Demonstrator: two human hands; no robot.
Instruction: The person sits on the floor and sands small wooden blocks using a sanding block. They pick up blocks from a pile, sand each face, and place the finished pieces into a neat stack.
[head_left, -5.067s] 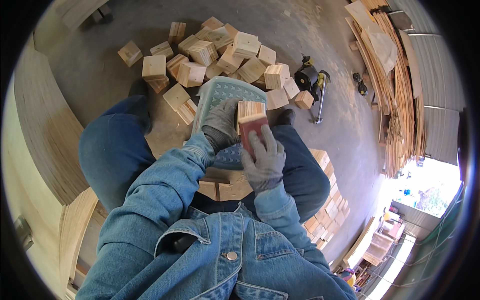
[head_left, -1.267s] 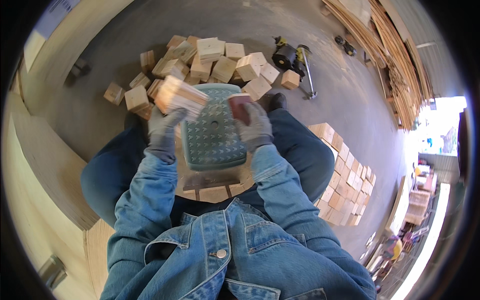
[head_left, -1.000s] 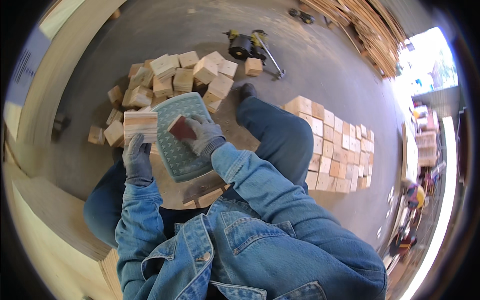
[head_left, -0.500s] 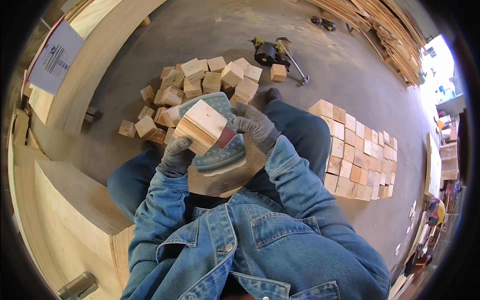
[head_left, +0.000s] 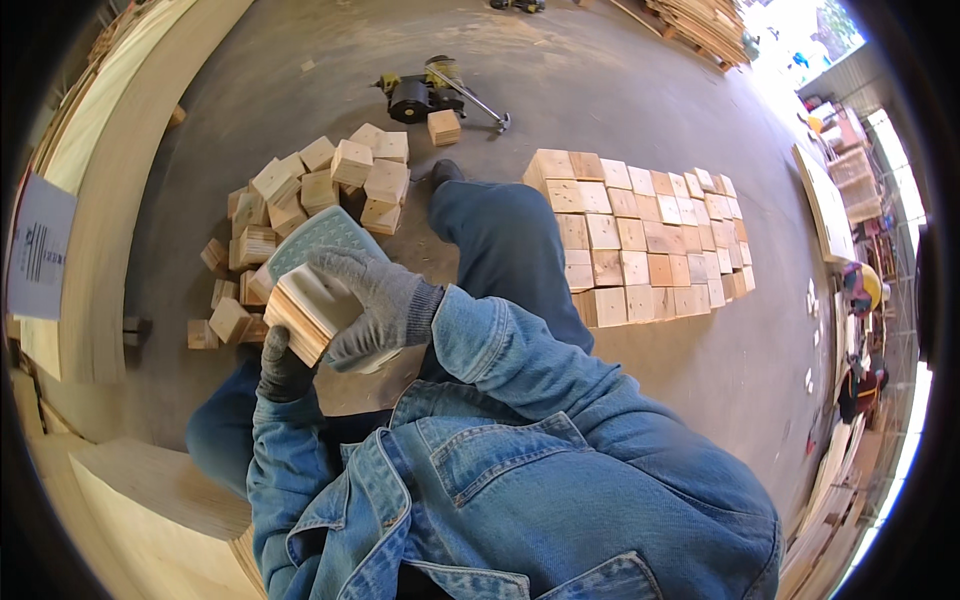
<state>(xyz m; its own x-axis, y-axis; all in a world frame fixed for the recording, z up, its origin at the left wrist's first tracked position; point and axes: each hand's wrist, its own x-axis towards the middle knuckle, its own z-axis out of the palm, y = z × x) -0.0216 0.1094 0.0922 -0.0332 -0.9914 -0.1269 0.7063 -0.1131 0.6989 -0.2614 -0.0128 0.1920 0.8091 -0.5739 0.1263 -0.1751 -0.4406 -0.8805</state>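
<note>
A squared wooden block [head_left: 290, 312] with layered edges is held up in front of me, between my two gloved hands. My left hand [head_left: 284, 368], in a dark grey glove, grips it from below on the near left side. Over its top and right side curves my right hand [head_left: 378, 300], in a grey glove, with its fingers against the wood; whether anything else lies under that palm is hidden. Just behind and beneath the block is a pale blue-green plastic stool [head_left: 330, 232] with a patterned top, between my legs.
Loose wooden blocks [head_left: 270, 185] lie heaped beyond the stool. At right, blocks stand in a neat stack [head_left: 640, 240]. A yellow-and-black power tool [head_left: 410, 100], a hammer [head_left: 478, 106] and a single block [head_left: 444, 128] rest farther off. Long timber [head_left: 150, 130] lines the left.
My right hand has moved from beside the block onto it and now covers its right part. A dark red patch seen beside the block is out of sight. The view has swung right.
</note>
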